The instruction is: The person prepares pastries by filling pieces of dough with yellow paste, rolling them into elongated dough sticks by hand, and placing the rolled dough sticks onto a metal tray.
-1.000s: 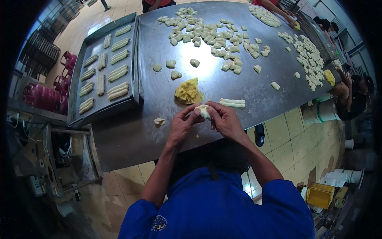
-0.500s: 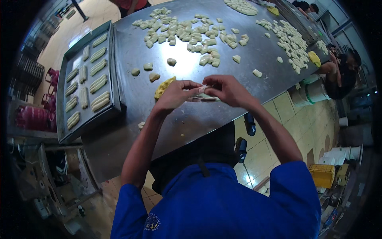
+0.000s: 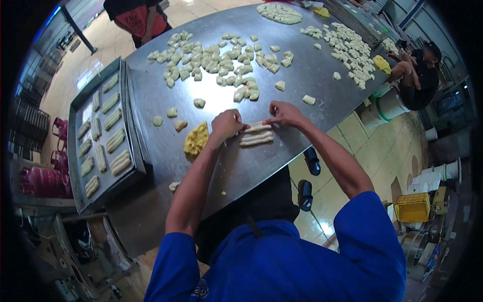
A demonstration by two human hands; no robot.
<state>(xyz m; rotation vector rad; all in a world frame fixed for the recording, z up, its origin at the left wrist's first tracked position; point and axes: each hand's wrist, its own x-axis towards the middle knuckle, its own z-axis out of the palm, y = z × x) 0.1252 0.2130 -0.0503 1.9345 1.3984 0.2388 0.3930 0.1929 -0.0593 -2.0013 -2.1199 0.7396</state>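
Shiny counter [image 3: 241,168], and a dough strip [image 3: 257,126] stretches crosswise between two hands!
Long axis left to right, two more strips [image 3: 256,139] beside it, bodyward; left hand [image 3: 227,124] pinched on one end, right hand [image 3: 287,115] on the other, equally near; yellow lump [image 3: 195,139] just left, tray [image 3: 105,182] beyond.

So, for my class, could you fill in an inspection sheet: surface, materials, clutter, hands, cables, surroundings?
Surface: metal table, metal tray at its left side.
Materials: three dough strips side by side; grouped dough pieces beyond; yellow mass at left.
Clutter: small yellow crumb near the table edge.
Hands: left hand and right hand at opposite ends of the farthest strip; pinching or only touching, unclear.
Cables: thin pale line lower left, probably a cable.
Surroundings: red cylinders left; dark slippers on the floor; seated person right.
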